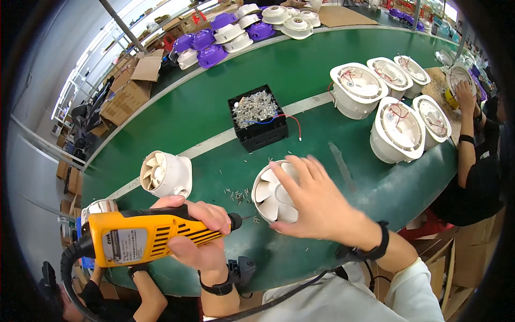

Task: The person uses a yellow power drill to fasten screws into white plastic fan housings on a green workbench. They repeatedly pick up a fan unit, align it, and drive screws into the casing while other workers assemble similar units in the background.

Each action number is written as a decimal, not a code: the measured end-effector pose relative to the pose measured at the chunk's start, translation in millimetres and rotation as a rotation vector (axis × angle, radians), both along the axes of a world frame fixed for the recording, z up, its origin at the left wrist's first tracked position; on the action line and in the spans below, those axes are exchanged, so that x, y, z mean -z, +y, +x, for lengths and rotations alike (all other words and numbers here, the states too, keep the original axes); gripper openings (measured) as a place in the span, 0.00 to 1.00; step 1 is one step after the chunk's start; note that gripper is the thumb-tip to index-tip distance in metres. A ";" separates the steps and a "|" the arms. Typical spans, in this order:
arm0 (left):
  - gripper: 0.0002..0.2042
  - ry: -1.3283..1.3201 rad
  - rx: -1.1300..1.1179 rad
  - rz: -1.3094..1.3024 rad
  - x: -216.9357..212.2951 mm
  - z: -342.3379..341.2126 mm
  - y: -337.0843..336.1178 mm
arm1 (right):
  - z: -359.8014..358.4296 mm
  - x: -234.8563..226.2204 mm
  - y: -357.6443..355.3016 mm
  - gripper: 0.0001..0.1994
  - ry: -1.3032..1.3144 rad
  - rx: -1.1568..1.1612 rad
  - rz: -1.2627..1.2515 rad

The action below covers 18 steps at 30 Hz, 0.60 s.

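My left hand (pixel 201 231) is wrapped around a yellow and black electric screwdriver (pixel 134 236), its thin bit pointing right, close to a round white fan housing (pixel 264 185). Over that housing, my right hand (pixel 314 201) is spread, thumb at the near rim and fingers past the far rim. The fingertips are slightly blurred, and whether they touch the housing I cannot tell. White fan blades (pixel 266 208) show inside the part that my hand leaves uncovered. Loose screws (pixel 238 196) lie on the green table just left of the housing.
Behind stands a black box (pixel 263 137) heaped with screws, with red and blue wires beside it. Another fan housing (pixel 169 174) lies at left. Several white housings with wires (pixel 397 131) stand at right, near a co-worker's hand (pixel 465 96). White and purple covers (pixel 212 53) are piled at the far edge.
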State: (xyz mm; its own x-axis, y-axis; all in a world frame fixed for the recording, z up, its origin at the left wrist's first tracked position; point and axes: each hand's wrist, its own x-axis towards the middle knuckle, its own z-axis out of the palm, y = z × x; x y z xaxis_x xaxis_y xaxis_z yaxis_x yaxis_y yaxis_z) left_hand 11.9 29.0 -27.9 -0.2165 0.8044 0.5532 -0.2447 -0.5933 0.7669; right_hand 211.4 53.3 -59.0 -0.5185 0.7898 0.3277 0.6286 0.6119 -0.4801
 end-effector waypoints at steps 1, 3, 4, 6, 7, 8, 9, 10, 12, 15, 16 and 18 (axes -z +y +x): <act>0.31 -0.012 0.009 0.012 -0.2 -1.0 0.9 | 7.2 -5.5 8.4 0.46 -0.043 -0.082 0.018; 0.31 -0.027 0.025 0.023 -0.2 -2.7 0.4 | 18.5 -6.9 11.7 0.46 -0.094 -0.140 0.022; 0.32 -0.023 0.021 0.021 -1.4 -2.3 -0.6 | 20.9 -9.7 9.3 0.46 -0.101 -0.121 0.020; 0.32 -0.017 0.010 0.017 -4.4 1.0 -3.9 | 13.5 -5.6 1.0 0.46 -0.040 -0.002 -0.001; 0.32 -0.022 0.023 0.011 -3.9 3.8 -4.1 | 7.7 0.6 -0.2 0.46 -0.032 0.036 0.027; 0.32 -0.026 0.037 0.005 -3.3 7.3 -3.4 | 1.9 6.9 0.1 0.46 -0.024 0.074 0.054; 0.32 -0.030 0.051 -0.001 -2.9 10.1 -2.5 | -1.3 10.5 0.5 0.46 -0.016 0.112 0.082; 0.33 -0.018 0.056 -0.010 -2.9 11.8 -1.8 | 0.8 10.7 3.7 0.45 0.000 0.075 0.114; 0.32 0.035 0.017 -0.004 -1.4 17.9 -0.7 | 3.7 7.3 8.1 0.45 0.006 -0.016 0.077; 0.32 0.074 0.011 0.004 0.7 21.2 -1.7 | 6.6 5.8 9.4 0.44 0.021 -0.082 0.041; 0.32 0.083 0.015 0.009 0.5 21.5 -1.7 | 6.9 6.1 9.8 0.44 0.029 -0.094 0.036; 0.33 0.046 0.065 -0.057 -2.2 22.0 -6.1 | 8.7 8.0 9.4 0.44 0.023 -0.082 0.042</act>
